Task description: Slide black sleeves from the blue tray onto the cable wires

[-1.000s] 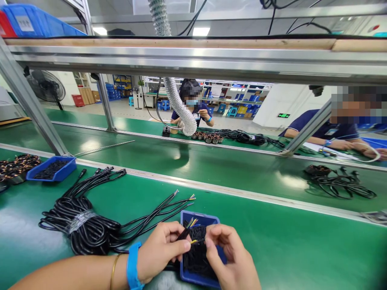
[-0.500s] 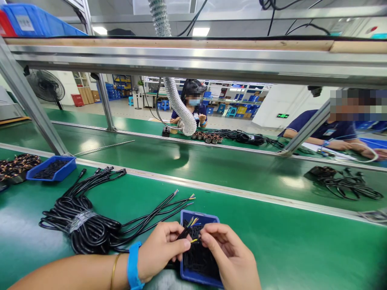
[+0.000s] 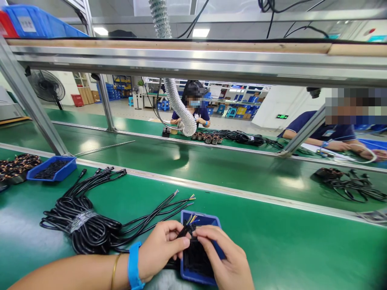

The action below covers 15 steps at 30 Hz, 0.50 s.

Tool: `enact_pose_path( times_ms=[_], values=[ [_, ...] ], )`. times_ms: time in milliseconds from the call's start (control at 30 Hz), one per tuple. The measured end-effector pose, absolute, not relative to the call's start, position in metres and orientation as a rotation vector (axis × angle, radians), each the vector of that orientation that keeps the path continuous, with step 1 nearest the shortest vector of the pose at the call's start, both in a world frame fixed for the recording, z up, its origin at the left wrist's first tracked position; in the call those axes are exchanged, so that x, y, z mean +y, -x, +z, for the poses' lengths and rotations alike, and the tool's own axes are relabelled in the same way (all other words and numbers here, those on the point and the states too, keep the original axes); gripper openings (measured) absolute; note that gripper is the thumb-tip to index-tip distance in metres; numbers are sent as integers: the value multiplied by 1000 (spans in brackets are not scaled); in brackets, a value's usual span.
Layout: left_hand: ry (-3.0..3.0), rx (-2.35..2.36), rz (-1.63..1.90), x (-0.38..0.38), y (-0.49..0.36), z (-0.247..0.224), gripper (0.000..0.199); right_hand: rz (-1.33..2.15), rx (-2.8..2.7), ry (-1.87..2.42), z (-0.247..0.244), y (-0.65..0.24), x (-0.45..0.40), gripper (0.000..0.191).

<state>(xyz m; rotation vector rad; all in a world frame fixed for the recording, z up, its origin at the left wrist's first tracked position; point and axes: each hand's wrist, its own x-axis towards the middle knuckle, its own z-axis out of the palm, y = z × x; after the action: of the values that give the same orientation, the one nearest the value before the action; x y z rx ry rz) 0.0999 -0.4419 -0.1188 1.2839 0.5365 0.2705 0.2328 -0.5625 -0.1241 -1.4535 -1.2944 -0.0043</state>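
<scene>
Black cables (image 3: 183, 232) with coloured wire ends (image 3: 192, 219) are gripped in my left hand (image 3: 165, 245), its thumb and fingers closed around them. Close against those ends, my right hand (image 3: 225, 253) is closed in a pinch; whatever sits between its fingertips is too small and covered to make out. Under both hands stands a blue bin (image 3: 196, 276) holding many short black tube-like pieces (image 3: 196, 255). To the left lies a tied bundle of black cables (image 3: 87, 225), its stripped ends reaching toward the bin.
A second blue bin (image 3: 68, 168) of small black parts and a pile of copper-wound parts (image 3: 19, 165) stand at the far left. A metal rail (image 3: 211, 187) crosses behind the bench. Another cable coil (image 3: 347, 183) lies on the belt. Two co-workers sit opposite.
My right hand has moved slightly left, closer to my left hand. The yellow wire that showed between my hands is now covered. On the belt, the cable coil has shifted right.
</scene>
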Motion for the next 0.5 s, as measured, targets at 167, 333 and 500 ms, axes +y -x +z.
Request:
enact_pose_path(
  times_ms=[167,333,500],
  values=[
    [-1236,493,288,-442,-97,-119,35,-17,-1519,1398,-118,-240,-563,20],
    [-1263,482,209,-446,-93,-118,34,24,-1585,1359,-126,-237,-563,25],
    [-1363,389,293,-446,-89,-113,36,535,-1720,1262,-98,-247,-581,9]
  ],
)
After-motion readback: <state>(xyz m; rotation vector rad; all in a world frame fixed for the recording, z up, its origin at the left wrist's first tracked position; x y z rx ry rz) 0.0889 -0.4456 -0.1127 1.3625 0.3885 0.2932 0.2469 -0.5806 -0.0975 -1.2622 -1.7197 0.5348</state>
